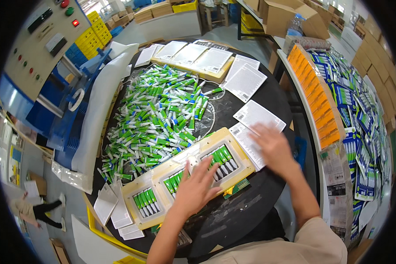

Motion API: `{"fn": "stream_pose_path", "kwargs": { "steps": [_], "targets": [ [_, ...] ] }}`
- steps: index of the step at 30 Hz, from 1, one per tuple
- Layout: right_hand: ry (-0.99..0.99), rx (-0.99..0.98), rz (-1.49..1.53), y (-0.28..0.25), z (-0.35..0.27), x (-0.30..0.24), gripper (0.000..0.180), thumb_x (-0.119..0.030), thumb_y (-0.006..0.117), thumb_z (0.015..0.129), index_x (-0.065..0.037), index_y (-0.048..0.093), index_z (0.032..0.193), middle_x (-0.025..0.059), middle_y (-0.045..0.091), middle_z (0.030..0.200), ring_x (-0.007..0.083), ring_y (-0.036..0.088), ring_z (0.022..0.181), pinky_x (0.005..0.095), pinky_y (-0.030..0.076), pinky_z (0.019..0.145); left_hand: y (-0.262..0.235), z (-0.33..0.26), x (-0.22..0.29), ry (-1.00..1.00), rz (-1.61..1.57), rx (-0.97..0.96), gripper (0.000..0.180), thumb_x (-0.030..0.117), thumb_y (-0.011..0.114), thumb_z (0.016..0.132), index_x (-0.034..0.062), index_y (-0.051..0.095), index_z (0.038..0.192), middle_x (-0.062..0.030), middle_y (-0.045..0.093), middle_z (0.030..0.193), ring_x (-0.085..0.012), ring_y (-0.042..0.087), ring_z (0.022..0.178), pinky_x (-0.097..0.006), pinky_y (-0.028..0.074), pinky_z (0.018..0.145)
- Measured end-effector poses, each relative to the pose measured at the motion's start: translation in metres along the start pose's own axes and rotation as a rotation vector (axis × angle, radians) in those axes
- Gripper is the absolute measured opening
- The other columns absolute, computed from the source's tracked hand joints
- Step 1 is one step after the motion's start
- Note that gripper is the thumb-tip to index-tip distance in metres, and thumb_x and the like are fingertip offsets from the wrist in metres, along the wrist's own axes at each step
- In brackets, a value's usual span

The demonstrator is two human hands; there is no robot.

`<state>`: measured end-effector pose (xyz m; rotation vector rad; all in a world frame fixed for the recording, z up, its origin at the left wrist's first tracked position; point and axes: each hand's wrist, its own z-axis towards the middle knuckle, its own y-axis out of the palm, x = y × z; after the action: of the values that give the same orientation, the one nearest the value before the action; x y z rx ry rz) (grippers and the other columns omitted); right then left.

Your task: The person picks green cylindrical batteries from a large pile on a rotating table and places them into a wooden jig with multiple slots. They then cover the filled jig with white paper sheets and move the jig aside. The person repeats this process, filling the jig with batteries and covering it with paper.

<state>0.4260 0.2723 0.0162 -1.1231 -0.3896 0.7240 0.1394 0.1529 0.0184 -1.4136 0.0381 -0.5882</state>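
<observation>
A long cream-coloured tray (pixel 163 166) lies slantwise on the round black table, with three recessed windows. Small green-and-white tubes (pixel 146 200) with dark caps sit in rows inside each window. My left hand (pixel 197 189) is over the tray between the middle and right windows, its fingers spread and nothing held. Beyond the tray's right end, my right hand (pixel 275 149) is over white printed cards (pixel 246 141); its fingers are blurred, and whether they grip a card cannot be made out. A big heap of loose green-and-white tubes (pixel 158 110) fills the table behind the tray.
A similar tray (pixel 229 70) bearing white cards stands at the table's far edge. More cards (pixel 121 209) lie at the left. Rightward, a side bench holds orange cards (pixel 314 97) and piled blister packs (pixel 361 132). A machine with a control panel (pixel 44 37) stands at left.
</observation>
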Motion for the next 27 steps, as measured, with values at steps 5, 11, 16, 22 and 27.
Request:
{"fn": "stream_pose_path", "kwargs": {
  "steps": [5, 11, 16, 22, 27],
  "targets": [
    [0.000, -0.296, -0.089, 0.002, -0.015, 0.086, 0.062, 0.001, 0.064, 0.082, -0.009, 0.057, 0.142, 0.0166, 0.050, 0.153, 0.0361, 0.039, 0.148, 0.0605, 0.023, 0.123, -0.059, -0.140, -0.055, -0.596, 0.104, 0.494, 0.049, 0.015, 0.068, 0.093, 0.0065, 0.059, 0.141, -0.0164, 0.057, 0.147, -0.0377, 0.049, 0.141, -0.054, 0.029, 0.122],
    [0.031, -0.397, -0.035, 0.005, -0.024, 0.096, 0.056, 0.014, 0.056, 0.081, -0.004, 0.063, 0.133, 0.0169, 0.062, 0.140, 0.0335, 0.056, 0.134, 0.0515, 0.038, 0.119, -0.093, -0.291, -0.160, -0.892, 0.401, 0.287, 0.086, 0.038, 0.074, 0.090, 0.0077, 0.033, 0.159, -0.0179, 0.032, 0.166, -0.0382, 0.029, 0.153, -0.055, 0.025, 0.123],
    [0.050, 0.115, 0.105, -0.046, -0.011, 0.067, 0.024, 0.006, 0.056, 0.092, 0.001, 0.068, 0.112, 0.0194, 0.071, 0.109, 0.0405, 0.068, 0.102, 0.0520, 0.050, 0.106, -0.092, -0.332, -0.206, -0.945, -0.070, 0.030, 0.101, 0.049, 0.085, 0.077, 0.0032, 0.041, 0.156, -0.0259, 0.034, 0.163, -0.0397, 0.032, 0.152, -0.042, 0.027, 0.125],
    [-0.172, 0.354, 0.025, -0.046, -0.014, -0.057, 0.031, 0.004, 0.058, 0.087, 0.003, 0.071, 0.115, 0.0176, 0.073, 0.118, 0.0321, 0.074, 0.105, 0.0428, 0.059, 0.092, -0.105, -0.370, -0.190, -0.826, -0.054, 0.072, 0.080, 0.001, 0.067, 0.066, 0.0078, 0.055, 0.145, -0.0185, 0.053, 0.151, -0.0369, 0.049, 0.141, -0.041, 0.038, 0.118],
    [-0.248, 0.160, -0.091, -0.006, -0.033, -0.117, 0.033, -0.009, 0.060, 0.091, 0.001, 0.070, 0.120, 0.0162, 0.071, 0.125, 0.0292, 0.069, 0.118, 0.0406, 0.053, 0.104, -0.078, -0.366, -0.173, -0.866, 0.164, 0.253, 0.062, -0.011, 0.055, 0.077, 0.0068, 0.063, 0.136, -0.0194, 0.057, 0.146, -0.0374, 0.053, 0.136, -0.042, 0.040, 0.116]
  ]
}}
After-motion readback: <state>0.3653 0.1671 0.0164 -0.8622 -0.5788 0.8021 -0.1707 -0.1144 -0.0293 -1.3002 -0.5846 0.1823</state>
